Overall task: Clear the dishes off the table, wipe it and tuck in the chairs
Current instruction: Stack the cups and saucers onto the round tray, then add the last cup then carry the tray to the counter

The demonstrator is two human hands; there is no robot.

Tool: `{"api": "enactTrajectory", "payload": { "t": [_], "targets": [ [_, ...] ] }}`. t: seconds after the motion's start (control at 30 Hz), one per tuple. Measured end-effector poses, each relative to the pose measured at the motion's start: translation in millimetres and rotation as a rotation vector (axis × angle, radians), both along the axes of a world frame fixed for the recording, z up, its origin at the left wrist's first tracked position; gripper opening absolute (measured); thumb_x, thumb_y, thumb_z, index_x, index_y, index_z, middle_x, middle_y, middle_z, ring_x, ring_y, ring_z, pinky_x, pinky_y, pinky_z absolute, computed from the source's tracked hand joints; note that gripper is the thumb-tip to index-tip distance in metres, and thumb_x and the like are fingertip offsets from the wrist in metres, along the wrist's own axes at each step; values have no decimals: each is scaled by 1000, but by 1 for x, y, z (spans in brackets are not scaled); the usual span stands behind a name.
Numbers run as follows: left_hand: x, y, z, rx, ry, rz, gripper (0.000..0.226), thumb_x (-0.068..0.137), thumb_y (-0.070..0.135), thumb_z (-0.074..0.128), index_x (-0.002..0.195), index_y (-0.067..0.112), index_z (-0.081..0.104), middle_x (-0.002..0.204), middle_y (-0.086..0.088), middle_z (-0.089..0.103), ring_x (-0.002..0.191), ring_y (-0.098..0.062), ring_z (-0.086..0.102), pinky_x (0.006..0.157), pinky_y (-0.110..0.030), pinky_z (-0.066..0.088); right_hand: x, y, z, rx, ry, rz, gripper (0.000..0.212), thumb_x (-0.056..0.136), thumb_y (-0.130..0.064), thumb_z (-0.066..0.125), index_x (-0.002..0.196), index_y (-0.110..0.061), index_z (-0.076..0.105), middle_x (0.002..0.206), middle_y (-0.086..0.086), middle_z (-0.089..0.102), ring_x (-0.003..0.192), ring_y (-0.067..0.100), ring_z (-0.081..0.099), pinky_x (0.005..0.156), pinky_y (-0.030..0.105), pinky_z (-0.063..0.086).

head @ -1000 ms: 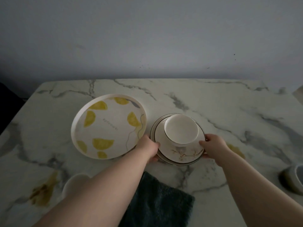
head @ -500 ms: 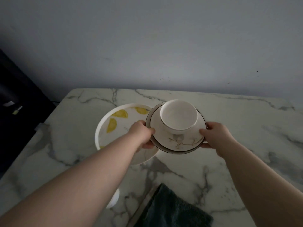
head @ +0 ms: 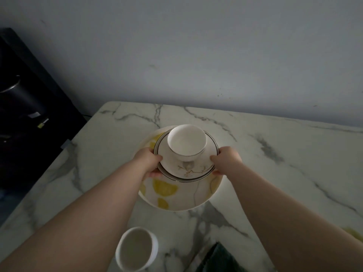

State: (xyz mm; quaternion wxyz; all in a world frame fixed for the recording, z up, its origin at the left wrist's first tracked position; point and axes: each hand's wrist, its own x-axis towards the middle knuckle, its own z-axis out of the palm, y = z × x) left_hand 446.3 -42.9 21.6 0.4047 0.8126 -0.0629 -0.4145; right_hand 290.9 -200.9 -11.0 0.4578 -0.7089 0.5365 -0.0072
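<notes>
A person's two bare arms reach forward over a white marble surface (head: 275, 173) with grey veins. The left grip (head: 149, 161) and right grip (head: 225, 160) each curl round opposite edges of a stack of cream plates with thin dark rims and a brown branch motif (head: 188, 171), thumbs on top and fingers tucked beneath. A small white ceramic bowl (head: 186, 142) sits upright on the plates, toward their far side. The stack is directly over a large round cream tray printed with yellow lemon slices (head: 176, 195), which lies on the surface; whether the stack touches it cannot be told. The step in hand looks like gathering the dishes into one pile for clearing; wiping and chairs are not yet begun. The next move likely calls for lowering the stack level and centred, so the bowl does not slide, then slipping the fingers out from under the rim. The tray lies toward the surface's far left corner, with the left edge near and a dark cabinet (head: 29, 114) beyond it. Open marble stretches to the right. A white ceramic mug (head: 136, 250) stands beside the left forearm, and a dark teal cloth (head: 218, 260) lies at the bottom of the view.
</notes>
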Motion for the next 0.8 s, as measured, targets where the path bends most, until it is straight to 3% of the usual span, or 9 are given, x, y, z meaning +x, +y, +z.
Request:
{"api": "enactTrajectory", "payload": {
  "t": [0.23,0.33,0.4,0.47,0.53,0.6,0.7,0.8],
  "targets": [
    [15,-4,-15,20,5,1,24,99,9,47,123,10,52,96,-11,60,74,-26,61,53,-34,53,14,-1,-18,-80,87,53,19,79,-14,53,88,-2,64,73,11,62,69,31,65,62,31,54],
    [19,-7,-21,-16,-4,28,27,99,11,49,125,5,52,109,-18,61,91,-35,64,70,-47,57,16,-3,-20,-95,100,66,20,81,-19,56,88,-1,63,77,13,66,69,30,65,62,29,54],
    [21,-7,-21,-51,16,58,30,99,14,51,127,5,52,111,-18,62,97,-37,64,84,-52,55,16,-4,-19,-78,108,62,26,82,-26,60,90,-1,63,80,14,70,71,32,68,68,37,59],
    [24,-2,-19,-24,-18,35,38,98,23,54,133,10,50,116,-15,61,99,-33,63,85,-47,55,12,-2,-9,-114,183,83,38,84,-38,62,93,-1,59,80,10,68,71,29,67,65,34,57],
    [30,9,-16,82,-116,-58,44,94,32,58,136,19,50,126,-9,57,109,-29,59,78,-38,51,4,8,9,-299,286,153,38,86,-46,58,103,-12,50,86,3,60,76,25,59,63,28,46],
    [32,28,-9,149,-148,-147,35,93,31,60,127,22,56,123,-6,58,110,-26,56,75,-33,46,-5,27,26,-433,206,228,38,87,-44,55,119,-28,45,92,-5,60,81,20,59,64,29,43],
    [24,61,6,228,-74,-279,22,95,27,55,116,23,60,106,-1,63,85,-18,57,62,-26,39,-14,69,38,-199,-74,479,41,83,-26,62,119,-39,50,92,-16,59,76,8,58,69,28,47],
    [11,96,15,314,-11,-421,18,96,29,50,107,26,64,90,4,66,69,-13,57,58,-23,37,-26,126,33,86,-78,803,68,77,-16,72,134,-37,42,115,-12,53,96,9,55,85,25,49]
  ]
}}
